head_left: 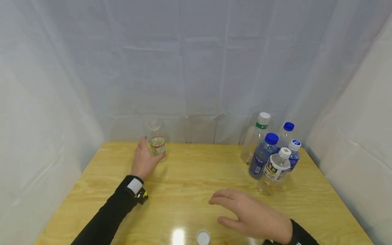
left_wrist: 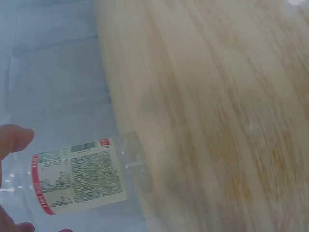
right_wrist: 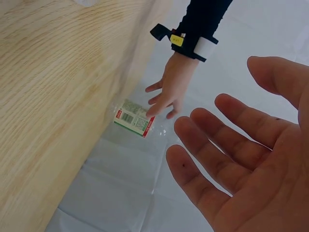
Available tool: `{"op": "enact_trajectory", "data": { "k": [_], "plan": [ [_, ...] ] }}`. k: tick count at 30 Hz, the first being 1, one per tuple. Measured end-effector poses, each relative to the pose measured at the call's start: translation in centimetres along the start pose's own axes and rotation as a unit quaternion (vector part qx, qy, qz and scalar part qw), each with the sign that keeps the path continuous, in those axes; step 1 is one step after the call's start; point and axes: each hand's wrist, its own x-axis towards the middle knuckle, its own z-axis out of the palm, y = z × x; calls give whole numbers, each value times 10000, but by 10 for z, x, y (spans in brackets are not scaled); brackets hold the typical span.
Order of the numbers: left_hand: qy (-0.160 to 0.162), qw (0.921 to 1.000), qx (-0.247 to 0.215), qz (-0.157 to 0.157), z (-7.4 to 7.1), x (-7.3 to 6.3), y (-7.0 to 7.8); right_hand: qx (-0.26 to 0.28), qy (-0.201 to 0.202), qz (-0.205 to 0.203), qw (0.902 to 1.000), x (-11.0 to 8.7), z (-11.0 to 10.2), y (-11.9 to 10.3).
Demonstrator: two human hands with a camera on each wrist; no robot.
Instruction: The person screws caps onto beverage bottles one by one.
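Observation:
A clear plastic bottle [head_left: 158, 145] with a red-edged paper label stands upright at the table's back left. Its neck looks bare of a cap. My left hand [head_left: 146, 160] is right beside it, thumb and fingers spread around its side. In the left wrist view, gaps show between the fingertips and the bottle [left_wrist: 79, 176]. My right hand [head_left: 246, 214] hovers over the front right of the table, fingers loosely extended and holding nothing. A white bottle cap [head_left: 203, 237] lies near the front edge, left of the right hand.
At the right stand several capped bottles: a tall clear one with a white cap [head_left: 263, 118], a blue-capped one [head_left: 262, 158], a white-capped one with a black-and-white label [head_left: 275, 170], and others behind. A pale curtain [head_left: 196, 68] hangs around the wooden table [head_left: 190, 180].

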Motion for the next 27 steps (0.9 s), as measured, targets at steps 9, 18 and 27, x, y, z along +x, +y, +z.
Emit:
{"op": "enact_trajectory", "data": {
  "k": [9,18,27],
  "plan": [
    [-200,9984,-257,-461,18,12,-15,115,-245,158,9995,-3,4,-1],
    [-359,9976,-178,-564,23,19,-17,89,-303,197,9993,-5,5,0],
    [-269,9987,57,-434,26,23,-15,69,-313,292,9991,-6,5,1]
  ]
}}
